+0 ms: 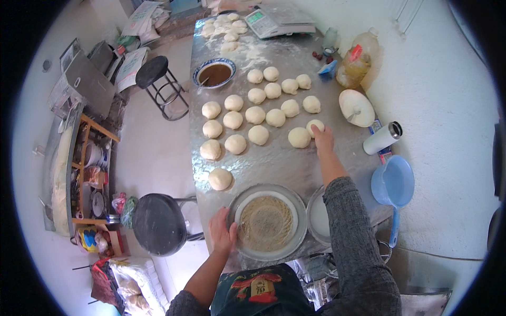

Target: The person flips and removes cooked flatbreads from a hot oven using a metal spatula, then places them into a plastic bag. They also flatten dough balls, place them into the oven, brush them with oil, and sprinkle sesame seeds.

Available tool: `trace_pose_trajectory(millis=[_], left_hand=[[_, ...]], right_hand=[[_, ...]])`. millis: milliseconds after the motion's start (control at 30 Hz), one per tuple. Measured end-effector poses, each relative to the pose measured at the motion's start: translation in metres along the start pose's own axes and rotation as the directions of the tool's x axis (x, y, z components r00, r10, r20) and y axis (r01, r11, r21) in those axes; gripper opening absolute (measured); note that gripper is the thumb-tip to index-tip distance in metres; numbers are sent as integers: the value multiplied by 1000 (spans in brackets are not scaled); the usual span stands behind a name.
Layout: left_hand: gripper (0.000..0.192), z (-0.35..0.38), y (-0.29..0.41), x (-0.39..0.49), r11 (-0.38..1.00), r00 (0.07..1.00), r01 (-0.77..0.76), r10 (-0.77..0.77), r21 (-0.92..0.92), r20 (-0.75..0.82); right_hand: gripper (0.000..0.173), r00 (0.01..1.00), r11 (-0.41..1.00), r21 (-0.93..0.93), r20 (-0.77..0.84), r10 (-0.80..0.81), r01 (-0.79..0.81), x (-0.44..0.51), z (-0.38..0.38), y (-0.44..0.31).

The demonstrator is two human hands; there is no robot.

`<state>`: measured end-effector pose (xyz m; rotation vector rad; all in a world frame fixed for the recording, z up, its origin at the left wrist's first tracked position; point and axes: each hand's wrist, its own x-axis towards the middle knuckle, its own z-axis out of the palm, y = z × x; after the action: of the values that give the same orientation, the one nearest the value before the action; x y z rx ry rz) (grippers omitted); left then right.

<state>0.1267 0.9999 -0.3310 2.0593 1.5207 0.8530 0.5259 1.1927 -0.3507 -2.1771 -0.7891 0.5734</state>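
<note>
My right hand (324, 139) reaches out over the metal table (272, 166), its fingers on a round dough ball (315, 128). A larger dough ball (299, 138) lies close beside that one, on its left. Several more dough balls (255, 115) are spread in loose rows to the left and farther back. My left hand (222, 231) rests at the left rim of a wide round metal pan (301, 221), thumb and fingers apart. Inside the pan is a white-rimmed round dish with a tan, grainy layer (267, 224). Whether the right fingers grip the ball or only touch it is hard to tell.
A patterned bowl of brown liquid (214, 75) stands at the table's left edge, a digital scale (276, 20) at the far end. Along the right are an oil jug (354, 63), a white bowl (356, 108), a bottle (382, 138) and a blue ladle (392, 181). Stools (159, 224) stand left.
</note>
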Motion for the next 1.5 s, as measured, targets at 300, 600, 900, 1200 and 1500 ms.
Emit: trace_pose_trajectory(millis=[300,600,900,1200,1500], left_hand=[[47,-1,0,1,999,999,28,-29,35,37],[45,0,0,1,999,1000,9,-10,31,20],[45,0,-3,1,1000,999,17,-17,0,51],[67,15,46,2,996,990,68,-60,-57,130],[71,26,53,24,930,807,-356,258,89,532]], right_hand=[[45,626,631,-131,-77,-776,765,-238,-43,-24],[45,627,647,-104,401,-668,755,-311,-18,6],[62,504,422,-284,589,-632,861,-332,-5,-7],[65,686,660,-198,299,-663,725,-318,33,-9],[66,651,533,-377,497,-574,758,-320,-5,28]])
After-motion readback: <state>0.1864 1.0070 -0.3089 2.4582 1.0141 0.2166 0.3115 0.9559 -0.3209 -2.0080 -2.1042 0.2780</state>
